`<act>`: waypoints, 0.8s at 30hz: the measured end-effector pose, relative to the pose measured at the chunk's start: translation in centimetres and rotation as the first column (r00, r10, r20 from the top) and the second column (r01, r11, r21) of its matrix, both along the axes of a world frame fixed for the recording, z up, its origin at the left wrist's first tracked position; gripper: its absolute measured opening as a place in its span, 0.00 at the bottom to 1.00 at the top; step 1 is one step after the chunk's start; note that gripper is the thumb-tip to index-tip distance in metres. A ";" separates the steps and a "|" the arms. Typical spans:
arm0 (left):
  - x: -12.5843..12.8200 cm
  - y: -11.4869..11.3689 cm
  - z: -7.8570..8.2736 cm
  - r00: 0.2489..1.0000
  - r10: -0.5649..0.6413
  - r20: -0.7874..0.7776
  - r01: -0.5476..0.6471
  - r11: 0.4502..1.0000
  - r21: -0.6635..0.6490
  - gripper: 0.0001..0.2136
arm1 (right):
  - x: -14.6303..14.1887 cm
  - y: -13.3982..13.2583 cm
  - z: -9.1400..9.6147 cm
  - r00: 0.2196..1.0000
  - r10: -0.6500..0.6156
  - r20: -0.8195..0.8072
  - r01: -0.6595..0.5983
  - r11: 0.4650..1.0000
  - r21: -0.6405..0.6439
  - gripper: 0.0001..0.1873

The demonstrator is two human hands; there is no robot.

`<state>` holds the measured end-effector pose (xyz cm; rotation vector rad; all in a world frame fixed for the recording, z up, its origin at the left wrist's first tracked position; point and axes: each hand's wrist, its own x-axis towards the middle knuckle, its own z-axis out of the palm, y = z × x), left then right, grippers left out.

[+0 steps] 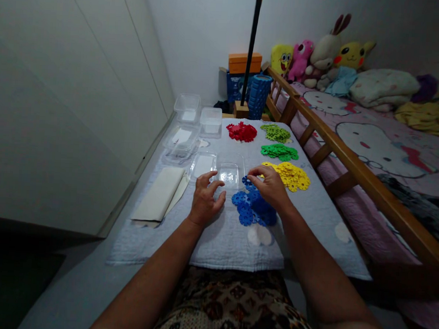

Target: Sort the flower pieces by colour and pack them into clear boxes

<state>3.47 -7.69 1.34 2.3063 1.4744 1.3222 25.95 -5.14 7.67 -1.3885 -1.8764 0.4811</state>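
Between finger and thumb, my right hand (pixel 268 184) pinches a dark blue flower-shaped plastic disc (pixel 245 180). Below that hand lies a heap of blue discs (pixel 254 205). My left hand (pixel 207 198) has its fingers apart and curved, holding nothing, at the near left edge of a clear plastic container (pixel 229 174). A clear lid or tray (pixel 204 164) with a white rectangle lies just beyond the left fingers. Piles of yellow discs (pixel 290 176), green discs (pixel 279 151), light green discs (pixel 276 133) and red discs (pixel 242 132) sit farther off.
More clear containers (pixel 181 137) stand at the back left of the cloth-covered table (pixel 229 253). A folded beige sheet (pixel 160 193) lies at the left. A black pole (pixel 250 53) rises behind the table. The wooden bed rail (pixel 338 146) runs along the right side.
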 end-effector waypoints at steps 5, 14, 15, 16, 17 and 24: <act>0.0 0.0 -0.1 1.000 -0.004 -0.014 0.004 1.000 0.009 0.08 | -3.2 2.8 0.7 0.915 0.096 0.393 -0.053 0.991 -0.120 0.10; 0.2 0.0 -0.3 1.000 0.001 -0.015 0.000 1.000 0.013 0.07 | -5.4 4.1 -0.1 0.640 0.341 0.688 -0.204 0.939 -0.276 0.14; 0.2 0.0 -0.3 1.000 -0.001 -0.013 0.001 1.000 0.009 0.07 | -5.4 4.1 -0.1 0.631 0.343 0.695 -0.204 0.939 -0.278 0.14; 0.2 0.0 -0.3 1.000 -0.002 -0.012 0.002 1.000 0.007 0.07 | -5.4 4.2 -0.1 0.632 0.341 0.696 -0.203 0.940 -0.276 0.14; 0.2 0.0 -0.3 1.000 -0.002 -0.010 0.002 1.000 0.005 0.07 | -5.2 4.3 -0.1 0.644 0.331 0.689 -0.198 0.943 -0.269 0.13; 0.1 0.0 -0.2 1.000 -0.003 -0.014 0.003 1.000 -0.004 0.06 | 0.3 4.3 0.1 0.847 -0.007 0.532 0.060 0.995 -0.082 0.16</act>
